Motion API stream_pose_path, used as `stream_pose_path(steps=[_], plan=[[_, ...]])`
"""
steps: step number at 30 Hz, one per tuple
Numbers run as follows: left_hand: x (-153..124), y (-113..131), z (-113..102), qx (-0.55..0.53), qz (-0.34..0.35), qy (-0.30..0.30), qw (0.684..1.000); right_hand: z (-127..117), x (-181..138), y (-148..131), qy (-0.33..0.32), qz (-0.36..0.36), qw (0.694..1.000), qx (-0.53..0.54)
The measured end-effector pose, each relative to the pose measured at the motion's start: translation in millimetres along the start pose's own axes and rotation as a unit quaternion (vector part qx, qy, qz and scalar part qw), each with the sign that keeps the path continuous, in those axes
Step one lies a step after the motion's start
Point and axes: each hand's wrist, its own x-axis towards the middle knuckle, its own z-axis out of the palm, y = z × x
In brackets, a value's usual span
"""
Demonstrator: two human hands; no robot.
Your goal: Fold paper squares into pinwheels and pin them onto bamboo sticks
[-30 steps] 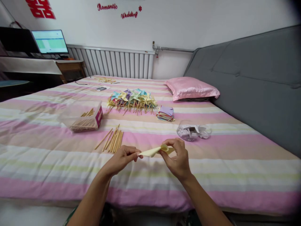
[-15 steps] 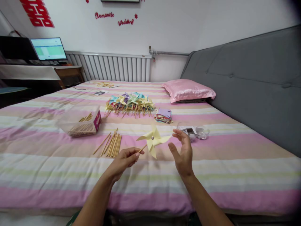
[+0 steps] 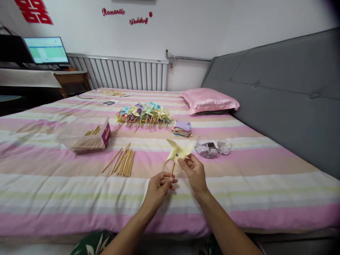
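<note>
My left hand (image 3: 158,187) pinches the lower end of a thin wooden stick that carries a pale yellow paper pinwheel (image 3: 177,151). The stick stands nearly upright above the striped bed cover (image 3: 66,191). My right hand (image 3: 193,172) is closed on the pinwheel's lower blade, fingertips just under its metal centre pin. Loose wooden sticks (image 3: 122,162) lie in a bundle to the left of both hands.
A heap of finished coloured pinwheels (image 3: 145,114) lies further back, with a stack of coloured paper squares (image 3: 182,128) beside it. A clear box of sticks (image 3: 89,138) stands left; clear plastic containers (image 3: 211,148) sit right. A pink pillow (image 3: 209,100) and grey headboard (image 3: 278,88) bound the right.
The pinwheel went from flat between both hands to upright on its stick. My right hand let go, opened, then closed on the blade again. My left hand moved right.
</note>
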Motion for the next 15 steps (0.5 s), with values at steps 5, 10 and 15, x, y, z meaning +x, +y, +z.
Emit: stream_pose_path(steps=[5,10,15], plan=[[-1.4,-1.1,-0.2,0.016,0.0,-0.016,1.0,0.0,2.5,3.6,0.081,0.043,0.995,0.039],[-1.1,-2.5,0.8,0.018,0.0,-0.034,0.999,-1.2,3.9,4.1,0.093,0.031,0.995,0.03],[-1.5,-2.5,1.1,0.009,0.002,-0.052,0.999,-3.1,3.2,3.7,0.092,0.009,0.995,0.023]])
